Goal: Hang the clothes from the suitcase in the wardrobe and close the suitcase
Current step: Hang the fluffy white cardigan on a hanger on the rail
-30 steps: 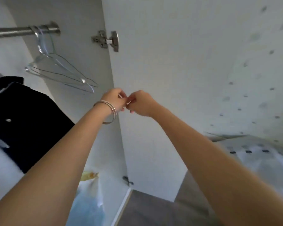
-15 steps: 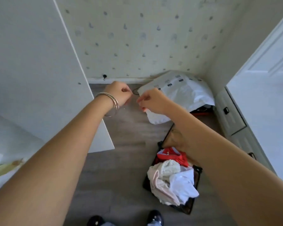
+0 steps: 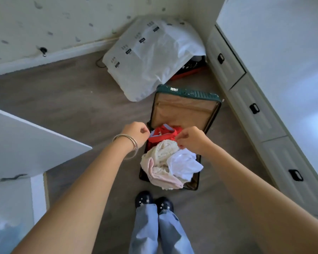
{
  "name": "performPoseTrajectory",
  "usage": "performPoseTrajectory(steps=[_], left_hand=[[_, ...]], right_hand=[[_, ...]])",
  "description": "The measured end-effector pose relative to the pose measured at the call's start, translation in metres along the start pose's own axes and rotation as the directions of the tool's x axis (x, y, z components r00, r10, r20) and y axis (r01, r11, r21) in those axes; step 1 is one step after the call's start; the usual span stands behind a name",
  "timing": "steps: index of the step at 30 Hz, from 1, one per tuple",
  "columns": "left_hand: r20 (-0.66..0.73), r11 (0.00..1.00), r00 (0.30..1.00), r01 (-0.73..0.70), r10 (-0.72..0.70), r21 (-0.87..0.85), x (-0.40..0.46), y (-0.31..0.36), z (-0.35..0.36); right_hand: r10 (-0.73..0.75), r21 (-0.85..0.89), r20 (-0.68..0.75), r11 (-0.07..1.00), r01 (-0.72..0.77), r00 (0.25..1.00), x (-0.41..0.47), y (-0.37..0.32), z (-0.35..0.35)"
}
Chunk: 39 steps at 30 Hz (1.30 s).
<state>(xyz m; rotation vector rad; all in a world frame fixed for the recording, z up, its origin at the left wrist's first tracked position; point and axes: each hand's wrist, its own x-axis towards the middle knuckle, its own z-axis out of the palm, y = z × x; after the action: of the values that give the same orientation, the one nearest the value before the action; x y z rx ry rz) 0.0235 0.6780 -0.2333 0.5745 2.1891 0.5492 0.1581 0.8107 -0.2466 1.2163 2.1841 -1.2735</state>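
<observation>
Suitcase open on the floor, directly below both hands.
Left hand and right hand loosely curled, apparently empty; clothes nearer the right.

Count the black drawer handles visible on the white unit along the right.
3: upper handle, middle handle, lower handle. More may lie outside the frame.

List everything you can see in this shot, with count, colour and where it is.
suitcase: one, green shell, tan lining, open on the floor
clothes: a pile, red, cream, pink and white, in the suitcase
plastic bag: one, white, by the wall behind the suitcase
wardrobe door: one, white, open at left
drawers: white, black handles, along the right
floor: grey
shoes: two, black
bracelets: silver, left wrist
left hand: fingers pinched, above the suitcase
right hand: fingers pinched, above the clothes
</observation>
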Motion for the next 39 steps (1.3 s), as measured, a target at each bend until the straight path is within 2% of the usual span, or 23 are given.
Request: performPoseTrajectory(steps=[3,5,7,10,13,17,22,25,28,31,35,39], left_hand=[[0.076,0.997,0.997,0.011,-0.017,0.076,0.032,-0.023,0.046],[0.114,0.993,0.993,0.029,-0.043,0.115,0.047,-0.042,0.071],[0.145,0.986,0.987,0.052,-0.075,0.158,0.068,-0.065,0.096],[0.164,0.974,0.978,0.096,-0.131,0.205,0.096,-0.098,0.132],[0.180,0.963,0.967,0.137,-0.180,0.230,0.114,-0.124,0.160],[0.223,0.943,0.956,0.115,-0.190,0.312,0.137,-0.159,0.192],[0.161,0.940,0.955,0.201,-0.251,0.276,0.178,-0.210,0.231],[0.115,0.957,0.969,0.191,-0.220,0.220,0.205,-0.233,0.254],[0.141,0.976,0.982,0.093,-0.122,0.199,0.233,-0.254,0.281],[0.213,0.957,0.976,-0.013,-0.050,0.288,0.252,-0.266,0.302],[0.294,0.871,0.947,-0.030,-0.133,0.490,0.270,-0.269,0.321],[0.285,0.841,0.928,0.050,-0.238,0.538,0.271,-0.281,0.325]], right_hand=[[0.138,0.032,0.036,0.990,-0.139,0.990,0.023,0.054,0.025],[0.200,-0.012,0.068,0.980,-0.200,0.977,0.037,0.086,0.044],[0.273,-0.059,0.054,0.961,-0.270,0.961,0.054,0.114,0.066],[0.332,-0.030,0.059,0.943,-0.331,0.941,0.077,0.152,0.098],[0.358,-0.064,0.122,0.934,-0.352,0.926,0.093,0.175,0.127],[0.367,-0.072,0.156,0.930,-0.360,0.917,0.120,0.203,0.166],[0.405,-0.067,0.222,0.914,-0.401,0.887,0.152,0.247,0.216],[0.427,-0.118,0.230,0.904,-0.410,0.875,0.168,0.270,0.243],[0.457,-0.183,0.245,0.888,-0.422,0.855,0.187,0.294,0.264],[0.478,-0.209,0.269,0.876,-0.434,0.836,0.200,0.310,0.276],[0.508,-0.263,0.283,0.857,-0.444,0.813,0.214,0.325,0.282],[0.498,-0.307,0.301,0.858,-0.412,0.813,0.217,0.323,0.285]])
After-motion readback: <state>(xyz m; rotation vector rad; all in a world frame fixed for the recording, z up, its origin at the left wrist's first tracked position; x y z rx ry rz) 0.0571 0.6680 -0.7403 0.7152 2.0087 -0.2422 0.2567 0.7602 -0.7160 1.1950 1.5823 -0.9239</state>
